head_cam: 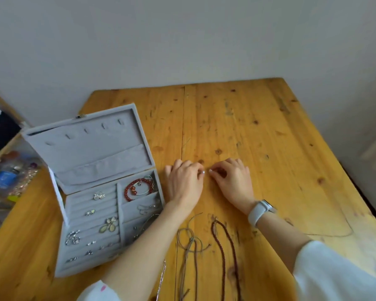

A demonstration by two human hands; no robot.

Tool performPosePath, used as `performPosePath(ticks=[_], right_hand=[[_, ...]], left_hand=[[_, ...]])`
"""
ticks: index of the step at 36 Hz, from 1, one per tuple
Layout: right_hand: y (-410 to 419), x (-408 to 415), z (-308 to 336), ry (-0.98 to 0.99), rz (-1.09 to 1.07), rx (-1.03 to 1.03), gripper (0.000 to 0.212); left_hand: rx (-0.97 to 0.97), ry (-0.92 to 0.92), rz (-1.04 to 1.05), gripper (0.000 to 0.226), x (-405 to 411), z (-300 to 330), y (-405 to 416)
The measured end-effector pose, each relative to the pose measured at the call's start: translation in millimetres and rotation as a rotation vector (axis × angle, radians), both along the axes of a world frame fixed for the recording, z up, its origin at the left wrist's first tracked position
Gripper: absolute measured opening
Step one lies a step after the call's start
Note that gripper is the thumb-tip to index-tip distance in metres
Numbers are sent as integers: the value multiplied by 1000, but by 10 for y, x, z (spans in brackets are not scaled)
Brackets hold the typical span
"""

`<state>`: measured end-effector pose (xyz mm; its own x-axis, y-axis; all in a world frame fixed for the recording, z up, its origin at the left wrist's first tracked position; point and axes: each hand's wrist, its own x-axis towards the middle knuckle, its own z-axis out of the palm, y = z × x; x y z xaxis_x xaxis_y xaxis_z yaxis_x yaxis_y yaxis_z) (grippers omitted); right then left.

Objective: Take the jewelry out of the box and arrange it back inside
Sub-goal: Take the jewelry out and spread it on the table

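Observation:
A grey velvet jewelry box (89,148) stands open on the left of the wooden table (258,127), its lid tilted back. Inside are several earrings (109,224) on the ridged rolls and a red bead bracelet (137,189) in the far right compartment. My left hand (182,183) and my right hand (232,181) rest on the table right of the box. Their pinched fingertips almost touch; anything between them is too small to see. Near me lie a grey cord (188,246), a brown braided necklace (223,257) and a thin chain (334,235).
A pale chain (162,276) lies by my left forearm. My right wrist carries a white watch (259,211). Off the table's left edge stand a plastic bottle (6,175) and other clutter. A white wall runs behind the table.

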<state>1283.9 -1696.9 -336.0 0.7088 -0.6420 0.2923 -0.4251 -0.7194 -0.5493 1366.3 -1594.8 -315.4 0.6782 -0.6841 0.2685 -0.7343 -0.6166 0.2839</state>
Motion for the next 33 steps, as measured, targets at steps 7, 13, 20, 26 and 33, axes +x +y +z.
performPosePath(ticks=[7, 13, 20, 26, 33], right_hand=[[13, -8, 15, 6, 47, 13, 17], [45, -29, 53, 14, 89, 56, 25], [86, -124, 121, -13, 110, 135, 28], [287, -140, 222, -70, 126, 135, 27], [822, 151, 399, -152, 265, 96, 21]], left_hand=[[-4, 38, -12, 26, 8, 3, 26], [4, 59, -31, 29, 4, 42, 76], [-103, 48, -35, 26, -52, 123, 321], [-231, 43, 42, 19, -56, 150, 769], [-295, -18, 204, 21, 140, 67, 1513]])
